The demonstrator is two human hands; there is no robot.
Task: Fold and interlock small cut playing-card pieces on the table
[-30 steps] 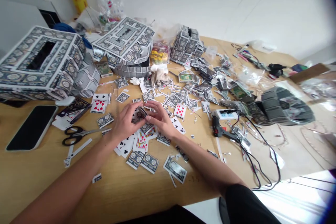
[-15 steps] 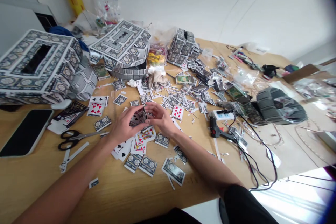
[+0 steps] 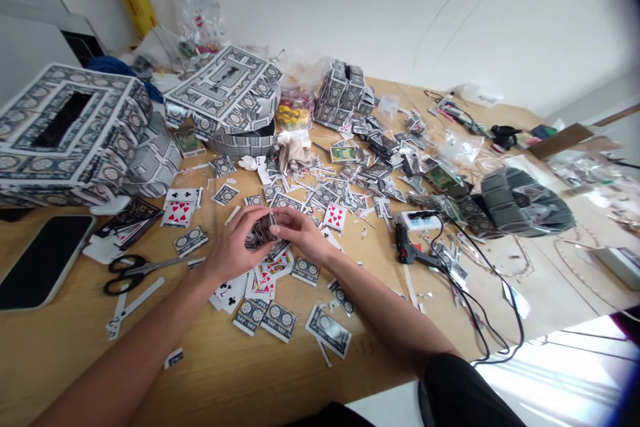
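Note:
Both hands are closed around a small folded playing card piece point(image 3: 262, 229) with a dark patterned back, held just above the tabletop. My left hand point(image 3: 237, 243) curls round its left side, the thumb along the near edge. On the right, my right hand point(image 3: 299, 233) grips it between thumb and fingers. Part of the piece is hidden by the fingers. Face-up playing cards point(image 3: 263, 283) lie right below the hands. Several cut card backs point(image 3: 280, 320) rest nearer the body. A ten of hearts point(image 3: 335, 216) lies beyond my right hand.
Black-handled scissors point(image 3: 131, 272) and a phone point(image 3: 43, 260) lie at left. Large card-covered boxes point(image 3: 65, 127) stand behind them. A glue gun point(image 3: 415, 253) with black cables point(image 3: 475, 307) sits at right, near a round card-built basket point(image 3: 525, 203). Scraps cover the middle.
The card piece, which stood up between the hands, now sits lower and more enclosed by the fingers. My right thumb has shifted onto it. The view has tilted slightly.

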